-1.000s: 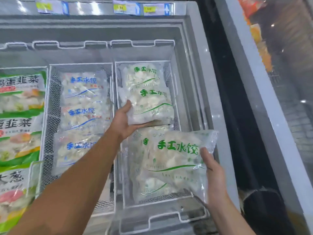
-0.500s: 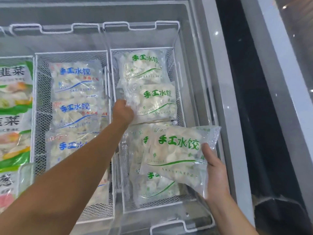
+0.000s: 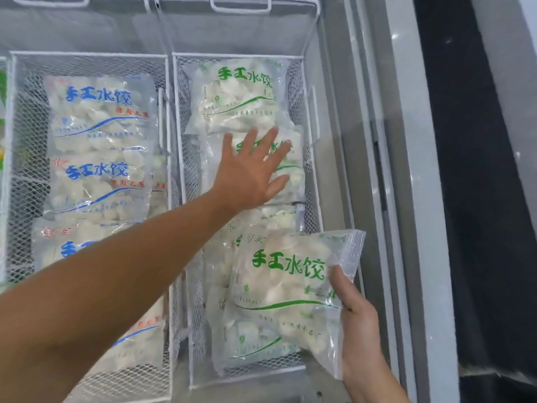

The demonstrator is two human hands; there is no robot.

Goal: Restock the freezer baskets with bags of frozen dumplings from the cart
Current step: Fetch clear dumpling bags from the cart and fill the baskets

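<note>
Clear crinkly plastic fills my right hand point(image 3: 359, 324): I grasp a see-through bag of frozen dumplings with green lettering point(image 3: 290, 292) by its right edge, thumb laid over the front face and the other fingers hidden behind, so the bag hangs over the near end of the right-hand white wire-mesh freezer basket point(image 3: 308, 135), at about five o'clock in my view. My left hand point(image 3: 255, 170) lies flat with the fingers spread, pressing on the middle green-lettered bag point(image 3: 293, 181) already lying in that basket; it grips nothing. Another green bag point(image 3: 235, 94) lies at twelve o'clock from it, and one more point(image 3: 250, 341) lies beneath the bag I carry. At nine o'clock the neighbouring mesh basket point(image 3: 23, 175) holds bags with blue lettering point(image 3: 98, 112). I judge the bag fairly heavy for its size, lumpy and stiff inside, with a slick, probably frosty skin, and liable to swing from one edge. A hold along the side seam or under the belly seems safest, and dropping it could crack dumplings.
</note>
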